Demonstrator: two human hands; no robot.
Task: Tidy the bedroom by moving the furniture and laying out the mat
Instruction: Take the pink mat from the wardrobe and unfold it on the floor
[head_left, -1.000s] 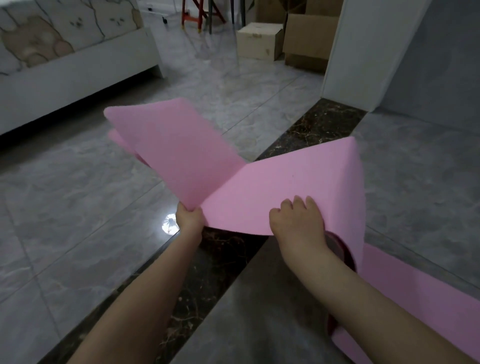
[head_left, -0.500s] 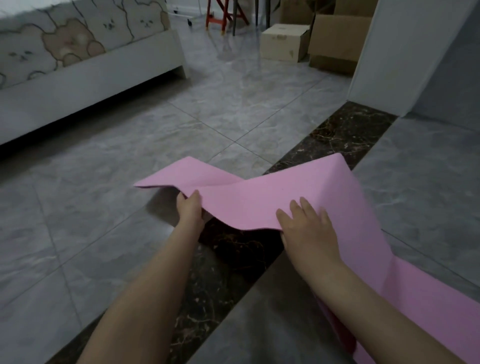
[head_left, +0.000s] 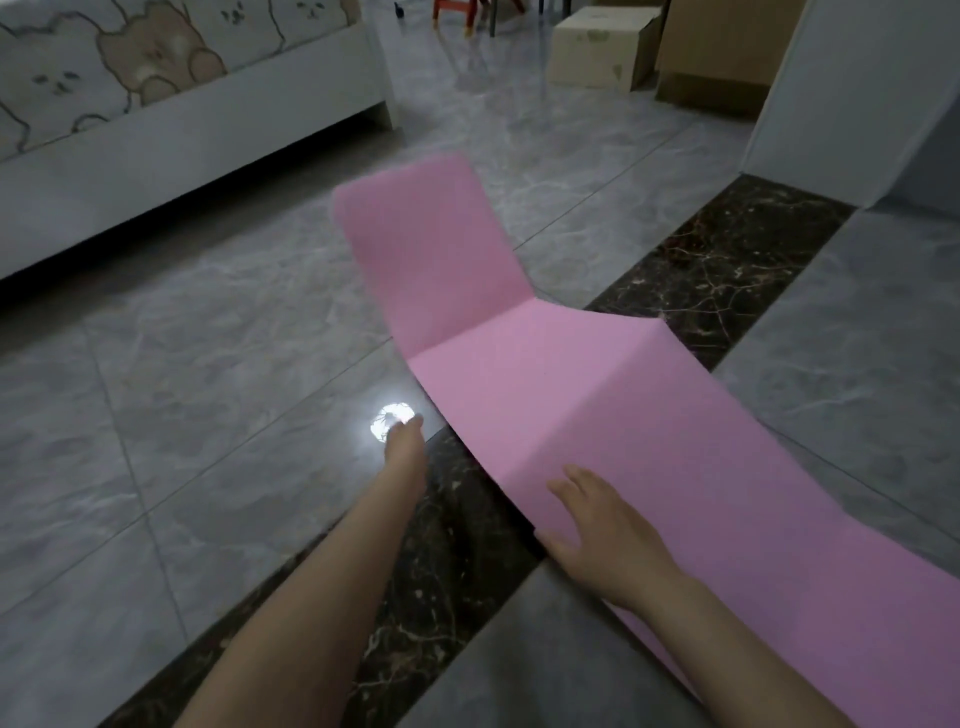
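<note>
A long pink foam mat (head_left: 561, 384) with fold creases stretches across the grey tiled floor, from the lower right toward the upper middle. Its far panel still tilts up off the floor. My right hand (head_left: 597, 525) lies flat on the mat's near edge, fingers straight and spread. My left hand (head_left: 402, 441) hovers just left of the mat, apart from it and holding nothing; its fingers are hard to make out.
A white bed frame (head_left: 197, 135) with a bear-print mattress runs along the upper left. Cardboard boxes (head_left: 602, 47) stand at the back. A white wall corner (head_left: 810, 104) rises at the upper right. A dark marble strip (head_left: 727, 260) crosses the floor under the mat.
The mat has unfolded forward and dropped toward the floor. My left hand has let go of its edge and moved left. My right hand went from gripping to lying flat on it.
</note>
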